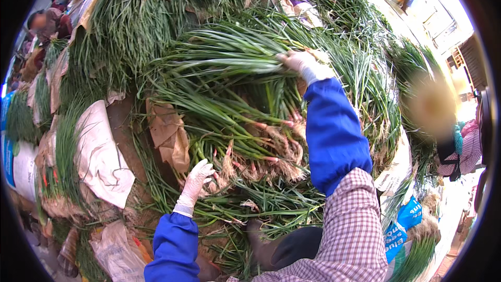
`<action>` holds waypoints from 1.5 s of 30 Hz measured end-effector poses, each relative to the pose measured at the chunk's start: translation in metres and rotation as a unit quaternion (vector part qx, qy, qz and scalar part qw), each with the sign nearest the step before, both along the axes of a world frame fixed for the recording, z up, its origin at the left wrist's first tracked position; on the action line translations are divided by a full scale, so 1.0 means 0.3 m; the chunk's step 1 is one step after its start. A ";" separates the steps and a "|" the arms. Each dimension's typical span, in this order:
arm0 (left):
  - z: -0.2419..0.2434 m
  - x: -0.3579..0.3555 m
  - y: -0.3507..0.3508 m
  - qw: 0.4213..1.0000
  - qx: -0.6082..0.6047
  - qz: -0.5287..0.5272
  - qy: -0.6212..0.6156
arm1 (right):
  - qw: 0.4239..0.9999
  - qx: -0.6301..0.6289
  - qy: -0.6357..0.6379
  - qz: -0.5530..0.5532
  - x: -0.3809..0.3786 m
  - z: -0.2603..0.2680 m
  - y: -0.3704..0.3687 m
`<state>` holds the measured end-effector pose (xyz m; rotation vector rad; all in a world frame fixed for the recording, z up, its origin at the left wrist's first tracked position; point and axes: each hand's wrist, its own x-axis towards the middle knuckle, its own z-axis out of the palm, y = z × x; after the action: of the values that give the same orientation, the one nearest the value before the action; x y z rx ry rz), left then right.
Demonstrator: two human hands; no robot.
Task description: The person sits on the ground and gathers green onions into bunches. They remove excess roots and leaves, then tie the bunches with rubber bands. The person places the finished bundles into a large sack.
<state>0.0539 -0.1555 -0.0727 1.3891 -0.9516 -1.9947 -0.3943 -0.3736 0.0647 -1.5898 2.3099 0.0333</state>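
Note:
My right hand [303, 64], in a pale thin glove, is closed around a bunch of long green-leaved onion plants [242, 56] near its root end; the leaves fan out to the left. Below it lies a loose heap of similar plants with reddish stem bases and tangled pale roots [287, 168]. At the lower left edge of those roots is my left hand [199, 176], also gloved, its fingers slightly bent; whether they touch or pinch a stem cannot be told. Blue sleeve covers reach over both forearms.
Thick piles of green plants [121, 35] lie at the upper left and along the right. A white sack [103, 156] and a brown paper piece [168, 133] are at the left. Blue printed sacks [405, 219] lie lower right. Other people [47, 23] are at the far left and right edges.

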 end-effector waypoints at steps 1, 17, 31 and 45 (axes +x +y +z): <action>-0.017 -0.016 -0.015 0.999 0.011 0.025 0.022 | 0.997 -0.009 -0.073 -0.023 0.086 0.015 0.079; 0.001 -0.170 -0.017 0.979 -0.039 0.129 0.152 | 0.934 -0.275 0.213 0.079 0.089 -0.109 0.204; -0.079 -0.399 0.036 0.946 0.075 0.194 0.249 | 0.954 -0.120 -0.196 0.191 0.655 -0.244 0.661; 0.071 -0.367 -0.011 0.957 0.042 0.251 0.139 | 0.764 -0.025 -0.627 -0.150 0.552 -0.402 0.672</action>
<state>-0.0562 -0.1588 -0.0514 1.2002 -0.3441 -1.7837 -0.2287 -0.1721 -0.0558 -0.7258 1.3754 -0.8870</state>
